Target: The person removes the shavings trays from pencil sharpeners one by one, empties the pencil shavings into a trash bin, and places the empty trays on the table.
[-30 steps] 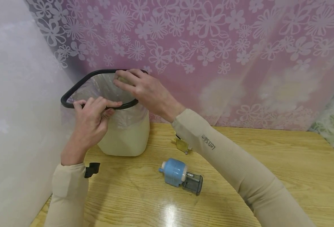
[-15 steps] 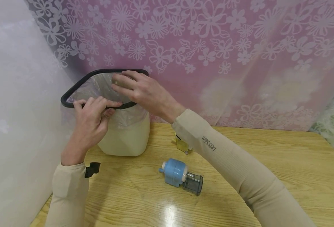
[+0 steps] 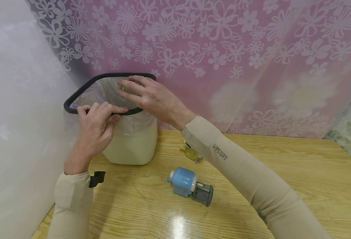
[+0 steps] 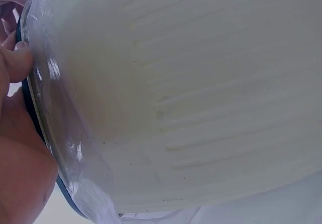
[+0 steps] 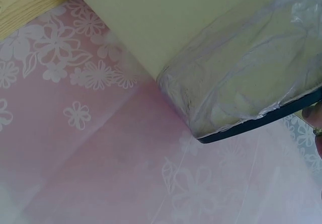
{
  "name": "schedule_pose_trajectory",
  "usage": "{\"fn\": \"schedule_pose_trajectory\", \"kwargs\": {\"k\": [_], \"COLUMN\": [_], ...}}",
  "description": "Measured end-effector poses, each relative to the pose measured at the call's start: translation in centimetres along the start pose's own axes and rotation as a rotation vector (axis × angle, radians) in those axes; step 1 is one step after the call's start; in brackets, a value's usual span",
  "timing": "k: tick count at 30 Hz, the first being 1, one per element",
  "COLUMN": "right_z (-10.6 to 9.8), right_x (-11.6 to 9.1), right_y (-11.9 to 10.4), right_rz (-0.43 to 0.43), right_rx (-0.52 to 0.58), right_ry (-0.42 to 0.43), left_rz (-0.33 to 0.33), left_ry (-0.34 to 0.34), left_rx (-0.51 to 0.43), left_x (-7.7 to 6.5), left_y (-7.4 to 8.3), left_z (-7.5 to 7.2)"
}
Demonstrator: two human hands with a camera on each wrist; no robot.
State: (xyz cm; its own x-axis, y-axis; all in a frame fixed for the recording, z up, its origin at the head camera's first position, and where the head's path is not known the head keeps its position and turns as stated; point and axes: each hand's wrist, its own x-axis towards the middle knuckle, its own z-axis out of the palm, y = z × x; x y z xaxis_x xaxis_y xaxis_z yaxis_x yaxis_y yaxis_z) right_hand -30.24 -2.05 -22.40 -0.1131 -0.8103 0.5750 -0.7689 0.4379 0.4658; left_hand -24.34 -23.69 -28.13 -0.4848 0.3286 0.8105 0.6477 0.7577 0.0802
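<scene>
My left hand (image 3: 95, 127) grips the near side of a trash bin's black rim (image 3: 84, 87), with the thumb below it in the left wrist view. The cream trash bin (image 3: 130, 147) stands upright, lined with a clear plastic bag (image 3: 102, 91) folded over its edge. Over the bin's right side my right hand (image 3: 154, 94) pinches a small yellowish see-through piece (image 5: 317, 131), mostly hidden by the fingers. On the table lies what looks like a blue pencil sharpener (image 3: 182, 181), a dark see-through drawer (image 3: 203, 193) at its right end.
A small yellow see-through object (image 3: 191, 152) stands partly behind the right sleeve (image 3: 223, 151). The wooden table (image 3: 139, 215) meets a pink flowered curtain (image 3: 211, 39) at the back. A white sheet (image 3: 17, 126) hangs close on the left.
My right hand has tilted and shifted slightly over the bin, so the yellowish piece shows less between its fingers. The left hand, bin and blue sharpener have stayed in place.
</scene>
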Motion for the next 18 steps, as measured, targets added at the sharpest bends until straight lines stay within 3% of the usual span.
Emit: {"fn": "schedule_pose_trajectory", "kwargs": {"k": [6,13,18], "right_z": [0.0,-0.3,-0.2], "right_x": [-0.1,-0.4,-0.5], "right_y": [0.2,0.8,1.0], "right_rz": [0.035,0.135,0.279], "right_rx": [-0.009,0.061,0.249], "right_ry": [0.010,0.032,0.096], "left_rz": [-0.001,0.014,0.011], "left_ry": [0.004,-0.005,-0.021], "left_rx": [-0.009,-0.008,-0.008], "left_x": [0.0,0.1,0.2], "left_y": [0.1,0.1,0.2], "left_z": [0.0,0.0,-0.4]}}
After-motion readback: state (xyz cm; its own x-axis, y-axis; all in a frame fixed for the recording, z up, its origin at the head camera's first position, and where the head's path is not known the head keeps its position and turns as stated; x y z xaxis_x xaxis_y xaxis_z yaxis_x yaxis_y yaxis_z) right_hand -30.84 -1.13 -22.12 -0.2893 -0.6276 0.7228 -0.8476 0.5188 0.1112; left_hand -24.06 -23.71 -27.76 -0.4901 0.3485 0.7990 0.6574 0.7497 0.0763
